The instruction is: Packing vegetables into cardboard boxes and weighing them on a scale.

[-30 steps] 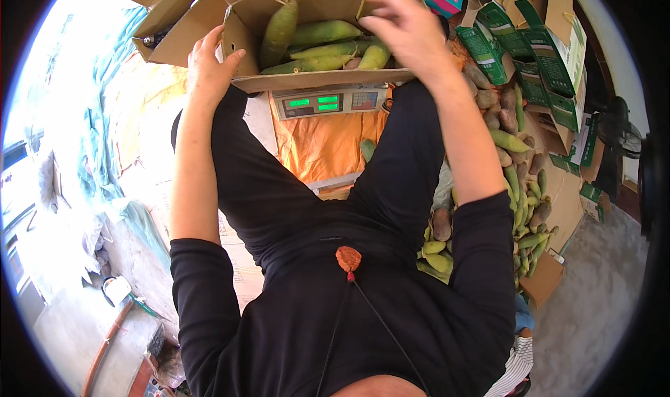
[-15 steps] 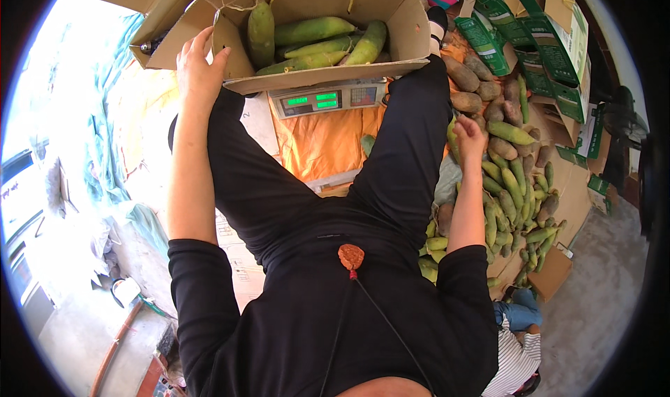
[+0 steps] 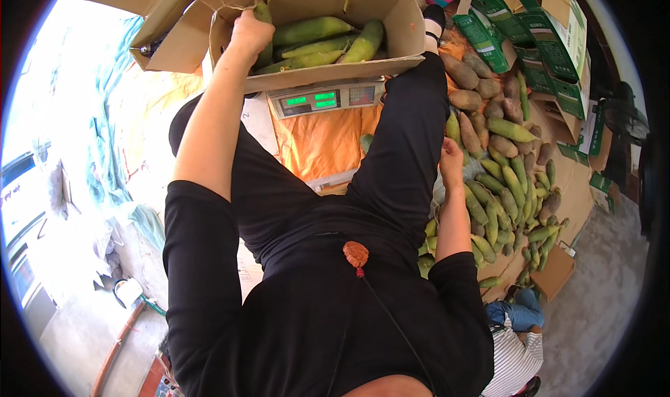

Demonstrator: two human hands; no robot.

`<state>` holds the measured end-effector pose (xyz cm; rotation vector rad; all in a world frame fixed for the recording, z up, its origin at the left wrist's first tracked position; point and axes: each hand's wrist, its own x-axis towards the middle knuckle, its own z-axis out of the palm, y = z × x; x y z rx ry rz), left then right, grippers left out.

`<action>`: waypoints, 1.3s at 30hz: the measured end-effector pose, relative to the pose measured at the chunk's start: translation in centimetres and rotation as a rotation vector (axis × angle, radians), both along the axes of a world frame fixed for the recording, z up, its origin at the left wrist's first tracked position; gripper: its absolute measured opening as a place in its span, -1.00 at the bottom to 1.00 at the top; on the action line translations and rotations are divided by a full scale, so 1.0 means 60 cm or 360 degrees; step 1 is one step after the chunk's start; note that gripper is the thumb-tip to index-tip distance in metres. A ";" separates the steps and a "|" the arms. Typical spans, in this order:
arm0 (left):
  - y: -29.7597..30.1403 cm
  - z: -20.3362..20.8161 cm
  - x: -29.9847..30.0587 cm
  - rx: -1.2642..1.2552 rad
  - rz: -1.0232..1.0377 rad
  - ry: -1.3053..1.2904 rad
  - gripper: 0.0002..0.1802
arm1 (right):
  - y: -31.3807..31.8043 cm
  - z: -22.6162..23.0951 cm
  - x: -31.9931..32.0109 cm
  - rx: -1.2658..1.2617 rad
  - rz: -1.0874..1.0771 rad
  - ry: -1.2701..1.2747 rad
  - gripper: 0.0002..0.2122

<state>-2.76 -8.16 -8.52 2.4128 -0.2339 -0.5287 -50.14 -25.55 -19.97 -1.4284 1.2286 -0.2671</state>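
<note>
My left hand (image 3: 252,32) reaches into an open cardboard box (image 3: 328,71). Its fingers are wrapped round the upright green radish (image 3: 263,11) at the box's left end. More green radishes (image 3: 312,29) lie on their sides in the box, right of that hand. Under the box stands a weighing scale (image 3: 307,101) with lit green displays. My right hand (image 3: 451,161) hangs beside my right thigh, its fingers curled closed with nothing visible in them. It is close to the left edge of a heap of green radishes (image 3: 513,180).
Brownish, soil-covered roots (image 3: 464,99) lie at the heap's far side. Green printed cartons (image 3: 558,48) stand at the far right. Orange sheeting (image 3: 314,145) lies between my legs. A person in a striped top (image 3: 513,362) is at the lower right.
My left hand has moved from the box's left edge inward and taken hold of the upright radish. My right hand has dropped slightly nearer and to the left.
</note>
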 end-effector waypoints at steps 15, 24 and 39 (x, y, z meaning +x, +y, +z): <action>0.101 0.129 -0.023 -0.0192 -0.0576 -0.0604 -0.58 | 0.006 -0.045 -0.050 -0.0052 -0.0041 0.0168 -0.78; 0.207 0.102 0.042 -0.0201 -0.0143 -0.0509 -0.54 | -0.019 -0.009 -0.009 -0.0043 -0.0024 0.0081 -0.78; 0.166 0.073 0.075 0.0349 -0.0400 -0.0215 -0.17 | -0.162 0.240 0.311 -0.0779 0.0543 -0.0094 -0.71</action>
